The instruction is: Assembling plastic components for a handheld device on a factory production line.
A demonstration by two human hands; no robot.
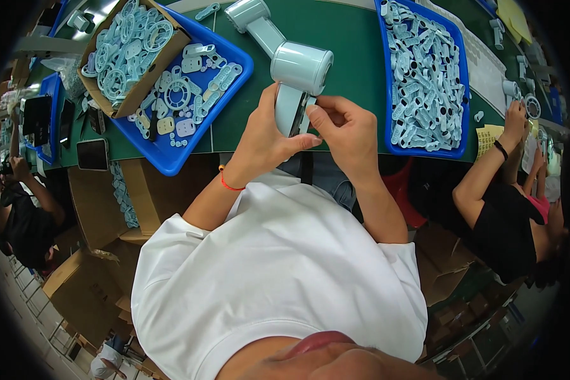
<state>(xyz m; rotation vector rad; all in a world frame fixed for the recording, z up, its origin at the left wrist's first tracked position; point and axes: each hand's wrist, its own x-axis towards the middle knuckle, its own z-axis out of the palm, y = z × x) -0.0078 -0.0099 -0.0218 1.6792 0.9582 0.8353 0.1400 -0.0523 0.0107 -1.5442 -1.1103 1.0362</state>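
Observation:
A pale blue plastic housing [303,67] with a drum-shaped head and a flat handle stands out in front of me, its head pointing away. My left hand [266,130] is closed round the handle, thumb across its near end. Along the handle's right side runs an open seam with dark parts inside. My right hand [348,130] has thumb and forefinger pinched at that seam; whether a small part sits between them is hidden. Just beyond lies a second drum-headed housing [259,30] of the same colour, its handle running toward the first.
To the left, a blue tray [164,163] bears small pale parts and a tilted cardboard box [133,101] of rings. A blue tray [461,95] full of small elongated parts stands right. A phone [93,154] lies at the green table's [354,38] left edge. Co-workers sit on both sides.

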